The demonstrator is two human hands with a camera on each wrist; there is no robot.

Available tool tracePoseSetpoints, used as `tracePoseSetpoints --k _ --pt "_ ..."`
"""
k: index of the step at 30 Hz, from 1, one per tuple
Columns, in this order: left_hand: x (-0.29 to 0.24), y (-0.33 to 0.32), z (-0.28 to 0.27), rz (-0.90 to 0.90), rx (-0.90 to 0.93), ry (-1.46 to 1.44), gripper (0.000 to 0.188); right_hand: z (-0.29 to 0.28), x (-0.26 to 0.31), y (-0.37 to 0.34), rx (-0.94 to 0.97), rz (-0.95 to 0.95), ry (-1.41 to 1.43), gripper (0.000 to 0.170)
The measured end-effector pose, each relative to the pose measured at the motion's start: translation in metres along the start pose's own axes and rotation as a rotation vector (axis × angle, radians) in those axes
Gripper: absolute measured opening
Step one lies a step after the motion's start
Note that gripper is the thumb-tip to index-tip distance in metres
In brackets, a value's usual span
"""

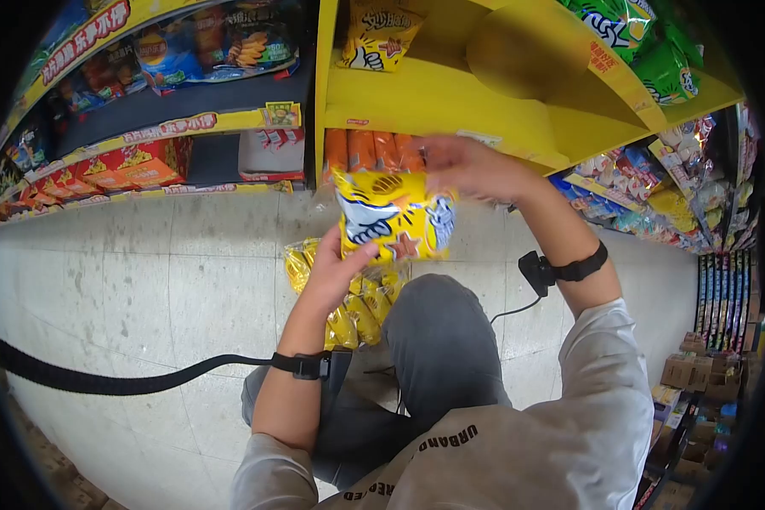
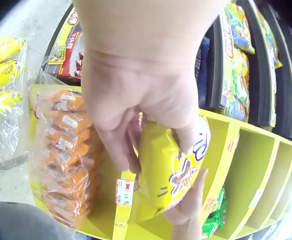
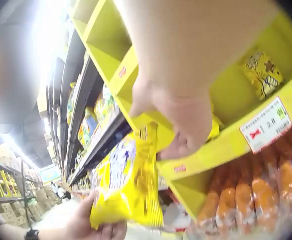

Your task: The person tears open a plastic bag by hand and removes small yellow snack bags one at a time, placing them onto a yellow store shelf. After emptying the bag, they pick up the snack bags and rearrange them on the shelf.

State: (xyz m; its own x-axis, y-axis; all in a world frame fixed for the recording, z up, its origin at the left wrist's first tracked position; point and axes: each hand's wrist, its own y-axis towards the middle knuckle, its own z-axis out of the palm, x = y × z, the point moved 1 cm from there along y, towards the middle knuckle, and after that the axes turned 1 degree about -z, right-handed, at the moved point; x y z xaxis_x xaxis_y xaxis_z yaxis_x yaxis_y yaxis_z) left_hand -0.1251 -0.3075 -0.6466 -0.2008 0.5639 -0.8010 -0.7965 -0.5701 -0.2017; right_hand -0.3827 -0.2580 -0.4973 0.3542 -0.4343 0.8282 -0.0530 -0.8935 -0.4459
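The work in hand seems to be handling a single yellow snack bag [image 1: 412, 212] in front of the yellow shelf unit [image 1: 416, 106], perhaps straightening it or setting it for a compartment. The left hand [image 1: 342, 265] is gripping the bag by its lower corner, the thumb lying across the printed front and the fingers bending behind. The right hand [image 1: 467, 166] is hovering at the bag's upper edge with its fingers partly bent; blur is hiding whether they are pinching the plastic, so its hold cannot be told. The bag itself is hanging in front of the orange packs [image 1: 362, 149] on the bottom level, while a clear wrapper of yellow packs [image 1: 361, 314] is lying below on the floor [image 1: 212, 255]. A next move would probably call for a secure grip and a clear line past the shelf lip toward the level where a matching yellow packet [image 1: 382, 34] is standing. The bag is showing a star, a cartoon hand and stylised lettering too blurred to read. A price tag [image 3: 267, 125] is reading 2.8, the neighbouring shelf strips [image 1: 170, 127] are carrying Chinese characters, and the grey shirt [image 1: 518, 433] is displaying "URBAND", upside down.
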Motion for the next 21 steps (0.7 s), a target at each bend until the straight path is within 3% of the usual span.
tracePoseSetpoints --k 1,2,3,5,7,9,10,13,16,18,19,21 --pt "-0.005 0.003 0.001 0.021 -0.068 -0.018 0.051 0.0 -0.008 0.004 -0.217 0.029 0.335 0.069" --pt "-0.01 0.001 0.002 0.005 -0.106 -0.179 0.038 0.004 -0.014 0.004 -0.33 -0.06 0.549 0.074" --pt "-0.014 0.001 0.005 0.01 -0.11 -0.178 0.038 0.009 -0.023 0.006 -0.325 -0.063 0.548 0.074" --pt "-0.02 0.003 0.007 0.118 -0.195 -0.241 0.032 0.02 -0.048 0.011 -0.318 -0.104 0.488 0.073" --pt "-0.021 0.004 0.006 0.124 -0.201 -0.224 0.032 0.041 -0.044 0.006 -0.309 -0.061 0.415 0.07" --pt "-0.015 0.006 0.007 0.046 -0.15 -0.084 0.034 0.063 -0.026 0.002 -0.166 0.012 0.31 0.068" --pt "-0.012 0.008 0.007 0.055 -0.144 -0.105 0.037 0.062 -0.027 0.006 -0.224 0.032 0.359 0.066" --pt "-0.012 0.005 0.007 0.047 -0.088 0.04 0.038 0.026 -0.01 0.012 -0.391 0.013 0.256 0.06" --pt "-0.006 0.005 -0.002 -0.006 -0.136 0.241 0.04 -0.026 0.01 0.03 -0.619 -0.416 0.176 0.048" --pt "0.003 0.003 -0.007 -0.031 -0.155 0.369 0.04 -0.057 0.026 0.043 -0.776 -0.502 -0.024 0.048" --pt "0.006 0.001 -0.007 -0.032 -0.166 0.443 0.041 -0.07 0.031 0.054 -0.773 -0.503 -0.024 0.048" --pt "0.012 0.0 -0.009 -0.022 -0.174 0.521 0.042 -0.099 0.042 0.078 -0.681 -0.264 -0.356 0.048"
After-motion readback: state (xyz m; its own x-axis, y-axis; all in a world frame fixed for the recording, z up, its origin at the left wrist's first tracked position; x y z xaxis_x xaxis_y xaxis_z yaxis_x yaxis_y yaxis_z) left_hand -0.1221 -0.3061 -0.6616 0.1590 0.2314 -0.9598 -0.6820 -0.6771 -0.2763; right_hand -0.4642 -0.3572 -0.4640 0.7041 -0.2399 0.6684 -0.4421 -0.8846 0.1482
